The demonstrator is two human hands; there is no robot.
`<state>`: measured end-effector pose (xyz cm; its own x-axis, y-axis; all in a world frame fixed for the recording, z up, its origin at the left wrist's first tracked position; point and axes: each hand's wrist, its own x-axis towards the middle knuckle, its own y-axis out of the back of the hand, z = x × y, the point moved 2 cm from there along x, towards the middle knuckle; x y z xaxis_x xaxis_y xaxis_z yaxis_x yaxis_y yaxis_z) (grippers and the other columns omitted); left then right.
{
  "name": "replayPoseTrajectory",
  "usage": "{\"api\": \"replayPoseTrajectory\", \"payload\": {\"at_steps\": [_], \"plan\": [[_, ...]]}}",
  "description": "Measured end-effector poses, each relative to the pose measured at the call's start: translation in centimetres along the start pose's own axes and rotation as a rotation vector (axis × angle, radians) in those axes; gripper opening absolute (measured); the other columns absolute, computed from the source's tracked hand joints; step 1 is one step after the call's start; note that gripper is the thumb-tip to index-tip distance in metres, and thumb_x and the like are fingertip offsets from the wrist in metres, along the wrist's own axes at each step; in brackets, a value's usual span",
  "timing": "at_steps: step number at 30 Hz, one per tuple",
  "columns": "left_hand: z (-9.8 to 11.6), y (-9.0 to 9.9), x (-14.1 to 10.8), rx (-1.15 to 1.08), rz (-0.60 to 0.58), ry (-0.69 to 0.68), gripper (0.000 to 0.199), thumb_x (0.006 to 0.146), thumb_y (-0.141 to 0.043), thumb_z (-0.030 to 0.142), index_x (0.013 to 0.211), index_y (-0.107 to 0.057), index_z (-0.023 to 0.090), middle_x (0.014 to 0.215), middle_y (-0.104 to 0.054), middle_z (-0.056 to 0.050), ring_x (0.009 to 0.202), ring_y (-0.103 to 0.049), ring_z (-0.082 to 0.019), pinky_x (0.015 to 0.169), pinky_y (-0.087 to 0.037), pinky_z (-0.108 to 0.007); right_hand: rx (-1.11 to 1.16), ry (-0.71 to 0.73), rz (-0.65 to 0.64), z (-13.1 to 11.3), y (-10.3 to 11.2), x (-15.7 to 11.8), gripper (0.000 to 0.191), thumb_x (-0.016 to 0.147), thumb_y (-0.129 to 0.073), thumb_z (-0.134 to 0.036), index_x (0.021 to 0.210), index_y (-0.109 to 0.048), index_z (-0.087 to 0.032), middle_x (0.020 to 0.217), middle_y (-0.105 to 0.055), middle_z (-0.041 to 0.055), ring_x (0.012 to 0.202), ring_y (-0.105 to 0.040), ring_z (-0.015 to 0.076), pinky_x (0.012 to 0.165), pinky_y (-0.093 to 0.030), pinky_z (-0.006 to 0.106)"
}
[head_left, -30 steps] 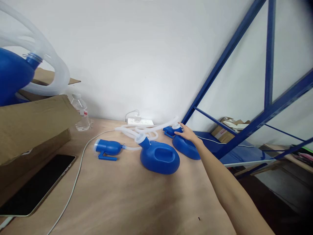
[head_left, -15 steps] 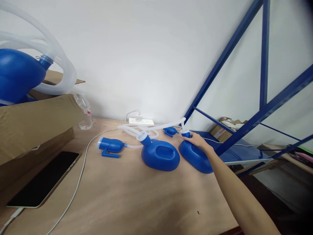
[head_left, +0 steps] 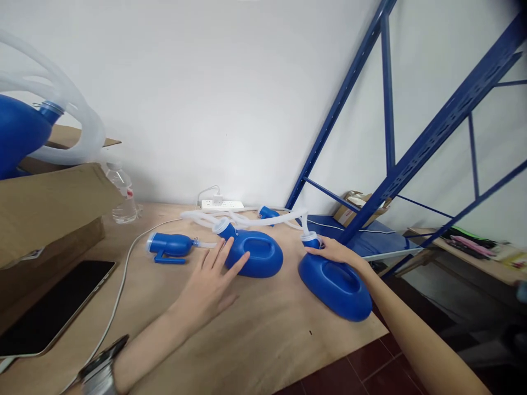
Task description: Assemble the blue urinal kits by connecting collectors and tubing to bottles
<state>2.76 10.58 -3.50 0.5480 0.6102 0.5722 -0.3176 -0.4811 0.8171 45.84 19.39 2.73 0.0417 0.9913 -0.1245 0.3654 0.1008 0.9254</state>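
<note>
My right hand (head_left: 331, 250) is closed around the neck of the right blue bottle (head_left: 335, 288), which lies on the wooden table (head_left: 247, 340). My left hand (head_left: 212, 274), a watch on its wrist, is spread with fingers apart over the left end of the middle blue bottle (head_left: 259, 252); contact is unclear. Clear hoses (head_left: 280, 219) run from the bottle necks behind them. Left of my left hand lies a blue handled cup piece (head_left: 171, 245). A second such piece (head_left: 268, 214) lies at the back, between the two bottles.
At the left, a cardboard box (head_left: 49, 208) holds another blue bottle (head_left: 20, 134). Near it are a water bottle (head_left: 122, 195) and a phone (head_left: 57, 307) with a white cable. A power strip (head_left: 222, 205) sits by the wall. Blue shelving (head_left: 389, 186) stands at the right.
My left hand has come into view over the middle bottle. My right hand still grips the right bottle, which has shifted nearer. The view has turned slightly right, and the back cup piece has turned.
</note>
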Motion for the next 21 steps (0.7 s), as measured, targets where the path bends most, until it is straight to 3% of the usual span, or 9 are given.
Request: {"api": "replayPoseTrajectory", "payload": {"at_steps": [4,8,10,12,16,21], "plan": [[-1.6,-2.7,2.7,0.008,-0.001,0.024,0.094,0.087,-0.078,0.047,0.167,-0.033,0.030,0.173,-0.027,-0.023,0.157,-0.028,-0.047,0.119,-0.032,-0.067,0.191,0.160,-0.283,-2.1,1.2,1.4,0.085,0.070,-0.081,-0.075,0.135,-0.070,-0.022,0.134,-0.073,0.0103,0.128,-0.063,0.0399,0.118,-0.045,0.050],[-3.2,-3.8,2.6,0.055,0.046,0.017,0.082,0.089,-0.069,0.066,0.159,-0.049,0.027,0.168,-0.038,-0.023,0.156,-0.032,-0.047,0.120,-0.025,-0.072,0.354,0.168,-0.273,-2.6,1.5,6.4,0.083,0.059,-0.089,-0.073,0.123,-0.075,-0.022,0.141,-0.068,0.0107,0.141,-0.053,0.0402,0.127,-0.034,0.049],[-3.8,-3.9,2.0,0.086,0.073,-0.013,0.083,0.088,-0.064,0.075,0.156,-0.053,0.029,0.167,-0.041,-0.020,0.154,-0.035,-0.045,0.123,-0.021,-0.070,0.405,0.144,-0.239,-2.2,0.9,9.3,0.082,0.061,-0.083,-0.081,0.118,-0.075,-0.022,0.134,-0.071,0.0126,0.135,-0.058,0.0398,0.122,-0.041,0.050],[-4.4,-4.0,1.3,0.121,0.082,-0.047,0.083,0.088,-0.061,0.078,0.156,-0.052,0.031,0.167,-0.045,-0.015,0.153,-0.037,-0.042,0.126,-0.017,-0.064,0.473,0.120,-0.230,-1.7,-0.1,11.9,0.082,0.065,-0.075,-0.087,0.115,-0.074,-0.022,0.115,-0.076,0.0130,0.117,-0.069,0.0374,0.109,-0.053,0.051],[-5.7,-4.0,0.1,0.194,0.075,-0.054,0.077,0.093,-0.059,0.073,0.158,-0.051,0.033,0.168,-0.044,-0.008,0.154,-0.034,-0.043,0.128,-0.015,-0.061,0.603,0.099,-0.293,-1.2,-2.1,15.3,0.077,0.079,-0.057,-0.091,0.101,-0.074,-0.019,0.077,-0.073,0.0068,0.077,-0.073,0.0271,0.078,-0.063,0.040],[-6.9,-4.9,-1.0,0.218,0.068,-0.001,0.077,0.094,-0.064,0.059,0.164,-0.039,0.038,0.173,-0.032,-0.010,0.155,-0.028,-0.052,0.121,-0.026,-0.070,0.654,0.069,-0.274,-1.0,-2.7,16.1,0.063,0.076,-0.073,-0.079,0.088,-0.074,-0.018,0.086,-0.078,0.0101,0.077,-0.074,0.0253,0.079,-0.063,0.038]]}}
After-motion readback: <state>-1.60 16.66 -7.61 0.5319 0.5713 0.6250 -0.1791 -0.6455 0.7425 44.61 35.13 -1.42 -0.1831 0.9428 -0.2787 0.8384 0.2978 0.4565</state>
